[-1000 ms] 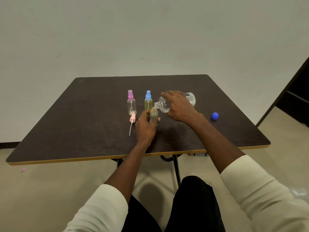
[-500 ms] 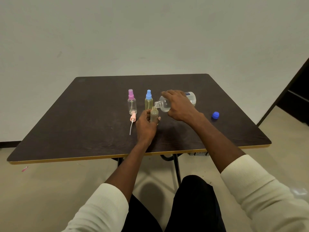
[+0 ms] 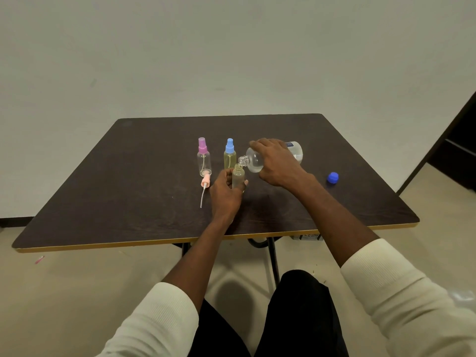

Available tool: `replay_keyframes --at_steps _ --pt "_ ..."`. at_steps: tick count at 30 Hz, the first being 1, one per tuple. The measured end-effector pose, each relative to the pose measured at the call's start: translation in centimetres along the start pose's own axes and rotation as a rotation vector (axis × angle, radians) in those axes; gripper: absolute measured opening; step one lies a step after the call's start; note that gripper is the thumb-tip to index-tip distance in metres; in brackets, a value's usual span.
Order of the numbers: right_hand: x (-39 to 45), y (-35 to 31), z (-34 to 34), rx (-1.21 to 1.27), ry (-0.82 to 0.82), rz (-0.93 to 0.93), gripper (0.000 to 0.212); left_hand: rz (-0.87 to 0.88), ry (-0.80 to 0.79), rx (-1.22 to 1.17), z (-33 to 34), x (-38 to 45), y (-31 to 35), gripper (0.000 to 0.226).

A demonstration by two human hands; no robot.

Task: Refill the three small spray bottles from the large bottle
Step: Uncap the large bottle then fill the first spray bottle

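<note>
My left hand (image 3: 226,191) grips a small uncapped spray bottle (image 3: 238,176) upright on the dark table (image 3: 128,181). My right hand (image 3: 277,163) holds the large clear bottle (image 3: 255,161) tipped on its side, its open neck right over the small bottle's mouth. The small bottle looks yellowish inside. Behind it stands a blue-capped spray bottle (image 3: 229,157) with yellowish liquid, and to its left a purple-capped spray bottle (image 3: 204,158) that looks clear. A pink sprayer head (image 3: 205,182) with its dip tube lies on the table beside my left hand.
A blue screw cap (image 3: 333,177) lies on the table to the right of my right arm. The table's front edge has a tan trim (image 3: 103,245). A dark doorway or cabinet (image 3: 458,150) stands at the far right.
Both hands keep nearly the same pose. The large bottle stays tipped over the small one; the view has shifted slightly.
</note>
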State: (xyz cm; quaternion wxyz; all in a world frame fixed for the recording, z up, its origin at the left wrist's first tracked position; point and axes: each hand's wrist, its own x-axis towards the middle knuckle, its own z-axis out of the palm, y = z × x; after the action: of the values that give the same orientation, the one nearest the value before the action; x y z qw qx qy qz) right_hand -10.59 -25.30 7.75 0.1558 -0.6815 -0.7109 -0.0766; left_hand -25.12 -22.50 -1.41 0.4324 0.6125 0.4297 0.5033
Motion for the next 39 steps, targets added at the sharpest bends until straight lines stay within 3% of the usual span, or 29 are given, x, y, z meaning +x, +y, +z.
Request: replay_keyframes --at_steps 39 --pt "-0.24 0.01 0.74 0.106 0.019 0.059 0.077 -0.015 0.023 0.02 0.05 -0.08 0.04 0.033"
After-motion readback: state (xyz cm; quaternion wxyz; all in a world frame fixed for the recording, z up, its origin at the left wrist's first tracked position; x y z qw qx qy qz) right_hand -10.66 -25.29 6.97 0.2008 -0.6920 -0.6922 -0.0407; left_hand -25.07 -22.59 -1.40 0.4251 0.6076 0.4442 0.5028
